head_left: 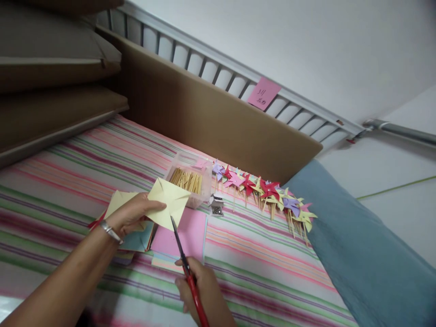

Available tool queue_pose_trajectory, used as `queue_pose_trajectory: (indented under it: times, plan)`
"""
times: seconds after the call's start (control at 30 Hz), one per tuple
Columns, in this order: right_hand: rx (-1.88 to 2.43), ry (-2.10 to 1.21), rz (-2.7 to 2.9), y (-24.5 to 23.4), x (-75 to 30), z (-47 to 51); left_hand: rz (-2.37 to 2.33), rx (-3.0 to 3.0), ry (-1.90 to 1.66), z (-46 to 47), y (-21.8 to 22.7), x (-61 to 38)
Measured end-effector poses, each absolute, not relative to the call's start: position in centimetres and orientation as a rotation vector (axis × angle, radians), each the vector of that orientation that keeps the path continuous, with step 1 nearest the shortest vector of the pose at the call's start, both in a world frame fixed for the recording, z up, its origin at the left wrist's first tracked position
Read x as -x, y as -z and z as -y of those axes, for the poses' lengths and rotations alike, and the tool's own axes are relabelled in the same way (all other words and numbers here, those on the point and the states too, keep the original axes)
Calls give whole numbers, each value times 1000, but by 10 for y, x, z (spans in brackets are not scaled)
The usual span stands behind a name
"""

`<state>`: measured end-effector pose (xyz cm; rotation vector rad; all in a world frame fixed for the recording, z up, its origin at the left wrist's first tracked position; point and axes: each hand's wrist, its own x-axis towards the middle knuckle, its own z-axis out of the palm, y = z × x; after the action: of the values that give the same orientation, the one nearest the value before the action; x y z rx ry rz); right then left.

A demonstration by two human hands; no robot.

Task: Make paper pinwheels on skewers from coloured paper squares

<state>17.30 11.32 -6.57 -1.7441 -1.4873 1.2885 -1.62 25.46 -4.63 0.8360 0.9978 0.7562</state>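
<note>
Head view: two bare hands are at work over a striped cloth [259, 254], which carries all the small things.
Yellow paper square: this sheet [173, 195] is raised a little above the cloth, left of its middle, in front of the plastic box. Slits run inward from its corners.
Left grip: the left hand [136, 211] is pinching the yellow paper square at its left side, with the thumb on top. The wrist wears a silver bracelet [111, 231].
Right grip: the right hand [200, 281] is grasping the scissors [186, 269] by the red handles, near the front edge of the cloth.
Scissors tip: it points away from the person and reaches the near part of the square; if it cuts now, I cannot tell.
Paper piles: pink sheets [192, 231] lie under the scissors; teal paper [139, 240] and more yellow paper [119, 200] lie below the left hand.
Plastic box: the clear box [207, 181] behind the square contains wooden sticks [186, 180]; just beside it is a small case [218, 213] with tiny metal pieces.
Pinwheels: coloured paper pinwheels [269, 188] on sticks lie in a row along the back edge, toward the back right corner.
Back edge: a brown board [204, 113] stands there, before a white radiator [190, 59].
</note>
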Motion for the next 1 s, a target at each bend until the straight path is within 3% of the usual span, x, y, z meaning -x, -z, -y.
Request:
queue_pose_trajectory:
  times: [0.23, 0.43, 0.63, 1.0]
  plan:
    - [1629, -1339, 1547, 43, -203, -110, -998, -781, -861, -260, 43, 33]
    - [1520, -980, 1151, 67, -221, -126, -824, -1036, -537, -241, 54, -4]
    - [1451, -1064, 1154, 73, -221, -131, -695, -1226, -305, -215, 71, -35]
    - [1334, -963, 896, 63, -198, -131, -628, -832, -528, -212, 64, -43]
